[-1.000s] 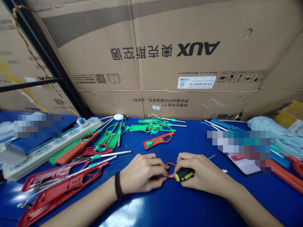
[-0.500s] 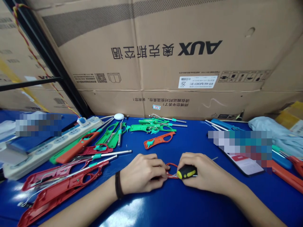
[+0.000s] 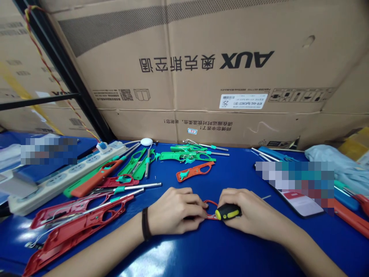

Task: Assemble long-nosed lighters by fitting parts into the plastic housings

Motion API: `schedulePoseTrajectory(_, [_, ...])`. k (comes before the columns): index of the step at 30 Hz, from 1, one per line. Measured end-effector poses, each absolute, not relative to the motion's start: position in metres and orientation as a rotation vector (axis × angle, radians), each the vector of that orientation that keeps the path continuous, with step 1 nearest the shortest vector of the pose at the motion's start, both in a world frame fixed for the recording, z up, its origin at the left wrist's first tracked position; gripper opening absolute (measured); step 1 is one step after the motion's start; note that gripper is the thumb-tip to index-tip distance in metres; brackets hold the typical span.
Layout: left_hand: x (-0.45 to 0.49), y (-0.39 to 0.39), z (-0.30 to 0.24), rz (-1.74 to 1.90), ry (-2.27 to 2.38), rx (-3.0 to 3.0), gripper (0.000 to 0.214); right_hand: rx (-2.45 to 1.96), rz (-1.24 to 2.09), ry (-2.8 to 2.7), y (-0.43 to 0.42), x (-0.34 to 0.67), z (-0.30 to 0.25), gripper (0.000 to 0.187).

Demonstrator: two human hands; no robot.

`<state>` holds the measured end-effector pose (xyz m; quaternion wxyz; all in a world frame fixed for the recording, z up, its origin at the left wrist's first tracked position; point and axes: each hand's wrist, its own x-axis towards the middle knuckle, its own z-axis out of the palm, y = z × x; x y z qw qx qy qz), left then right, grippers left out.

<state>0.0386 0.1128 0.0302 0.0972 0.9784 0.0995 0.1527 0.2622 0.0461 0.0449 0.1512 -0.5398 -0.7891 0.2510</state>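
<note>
My left hand (image 3: 174, 211) is closed on a red plastic lighter shell (image 3: 210, 209) and presses it onto the blue table (image 3: 219, 250). My right hand (image 3: 248, 213) grips a screwdriver with a black and yellow handle (image 3: 228, 212). The screwdriver tip points left at the red shell, right between both hands. A black band sits on my left wrist. Most of the red shell is hidden under my fingers.
Red lighter shells with metal tubes (image 3: 77, 223) lie at the left, green ones (image 3: 184, 154) and an orange one (image 3: 196, 171) further back. A white power strip (image 3: 63, 175) runs along the left. A big cardboard box (image 3: 207, 69) walls the back. Orange and blue parts (image 3: 348, 209) lie at the right.
Both hands stay together on the red shell and screwdriver; the view has shifted slightly, and the right hand has turned the handle a little.
</note>
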Motion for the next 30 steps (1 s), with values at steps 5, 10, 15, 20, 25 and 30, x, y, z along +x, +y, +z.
schedulePoseTrajectory(5, [0.039, 0.111, 0.031, 0.456, 0.298, 2.917, 0.018, -1.516, 0.778, -2.217, 0.048, 0.266, 0.042, 0.006])
schedulePoseTrajectory(10, [0.04, 0.11, 0.03, 0.433, 0.311, 2.93, 0.017, -1.591, 0.802, -2.116, 0.05, 0.278, 0.042, 0.011])
schedulePoseTrajectory(15, [0.04, 0.111, 0.028, 0.446, 0.317, 2.919, 0.015, -1.619, 0.811, -2.134, 0.051, 0.279, 0.04, 0.019])
schedulePoseTrajectory(20, [0.04, 0.111, 0.029, 0.429, 0.342, 2.91, 0.014, -1.627, 0.813, -2.144, 0.051, 0.276, 0.039, 0.02])
schedulePoseTrajectory(25, [0.039, 0.11, 0.029, 0.426, 0.338, 2.939, 0.014, -1.707, 0.805, -2.146, 0.051, 0.274, 0.038, 0.017])
schedulePoseTrajectory(30, [0.039, 0.108, 0.028, 0.404, 0.326, 2.946, 0.02, -1.916, 0.919, -2.111, 0.056, 0.269, 0.051, 0.022])
